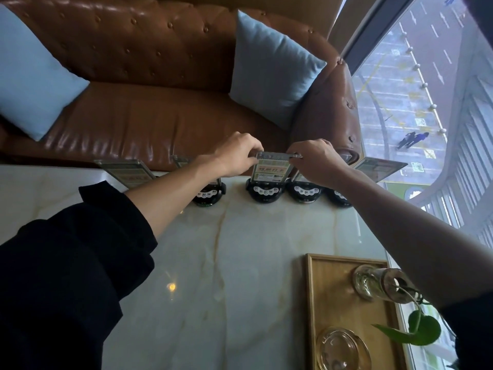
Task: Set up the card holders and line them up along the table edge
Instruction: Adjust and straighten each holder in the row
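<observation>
Writing on the cards is too blurred to read; the middle card point(270, 170) shows green and orange printed bands, and each black base carries a row of small white buttons.

Head view: both hands meet just above centre frame. The left hand point(234, 156) pinches the left top corner of the middle card, and the right hand point(314, 161) pinches its right top corner, fingers curled over the clear upper edge. That card stands upright in its round black base point(265, 193), at the far edge of the surface point(240, 263).

Four round bases can be seen in a row along that edge. One base point(209, 197) sits left of the middle one, partly behind the left forearm; another point(305, 193) sits just right of it, and a fourth point(340, 198) is mostly hidden under the right wrist. A clear card point(125, 170) leans at the left end of the row, another point(380, 168) tilts at the right end.

The surface is glossy pale marble with tan veins. At lower right lies a wooden tray point(333, 303) holding a glass vase point(373, 281) with a green sprig and a glass dish point(342, 348). A tufted brown leather sofa point(160, 76) with two light blue cushions fills the upper frame; a window point(413, 89) takes the upper right.
</observation>
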Action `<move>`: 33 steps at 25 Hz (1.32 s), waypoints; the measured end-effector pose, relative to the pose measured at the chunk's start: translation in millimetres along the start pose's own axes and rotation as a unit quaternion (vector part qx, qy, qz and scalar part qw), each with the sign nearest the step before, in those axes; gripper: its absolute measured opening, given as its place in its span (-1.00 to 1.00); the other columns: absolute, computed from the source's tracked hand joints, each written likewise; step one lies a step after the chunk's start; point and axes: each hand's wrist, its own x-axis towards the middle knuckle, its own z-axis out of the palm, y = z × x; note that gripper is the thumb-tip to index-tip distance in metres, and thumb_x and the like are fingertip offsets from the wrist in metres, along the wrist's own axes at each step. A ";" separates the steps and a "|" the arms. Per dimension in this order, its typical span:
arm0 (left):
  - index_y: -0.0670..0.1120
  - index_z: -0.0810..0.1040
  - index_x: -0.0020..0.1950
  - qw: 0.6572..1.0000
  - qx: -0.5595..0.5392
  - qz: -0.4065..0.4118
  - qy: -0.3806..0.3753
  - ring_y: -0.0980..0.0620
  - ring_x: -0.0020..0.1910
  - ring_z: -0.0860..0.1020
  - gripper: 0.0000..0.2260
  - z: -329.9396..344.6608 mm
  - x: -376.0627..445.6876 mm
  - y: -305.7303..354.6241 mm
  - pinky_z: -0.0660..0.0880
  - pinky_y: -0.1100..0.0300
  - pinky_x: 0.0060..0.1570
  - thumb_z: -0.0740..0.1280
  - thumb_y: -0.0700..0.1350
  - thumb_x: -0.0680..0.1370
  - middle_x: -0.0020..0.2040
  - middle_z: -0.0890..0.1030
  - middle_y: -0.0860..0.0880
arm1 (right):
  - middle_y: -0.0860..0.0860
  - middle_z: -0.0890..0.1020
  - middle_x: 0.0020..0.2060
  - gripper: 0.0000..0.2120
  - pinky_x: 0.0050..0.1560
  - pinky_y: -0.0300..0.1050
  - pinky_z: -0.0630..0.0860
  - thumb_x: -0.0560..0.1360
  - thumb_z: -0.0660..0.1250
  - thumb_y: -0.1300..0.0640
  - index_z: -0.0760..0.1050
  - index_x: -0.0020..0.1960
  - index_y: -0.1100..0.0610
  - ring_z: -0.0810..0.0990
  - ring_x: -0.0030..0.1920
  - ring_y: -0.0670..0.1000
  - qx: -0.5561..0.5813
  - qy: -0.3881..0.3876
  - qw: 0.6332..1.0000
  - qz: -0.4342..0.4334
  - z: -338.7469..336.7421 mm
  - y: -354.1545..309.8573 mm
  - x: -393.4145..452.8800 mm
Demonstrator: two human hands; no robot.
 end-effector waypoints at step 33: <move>-0.10 0.71 0.09 0.997 -0.027 -0.016 0.070 -0.04 0.02 0.62 -0.82 -38.0 -51.8 -87.4 0.37 0.25 -0.13 0.41 -0.24 0.53 0.04 0.72 -0.08 | -0.02 0.72 -0.10 -0.79 0.40 0.21 0.24 0.52 0.26 0.10 0.63 0.07 -0.07 0.61 0.06 0.11 0.010 -0.010 1.000 -0.017 26.6 -120.9 38.5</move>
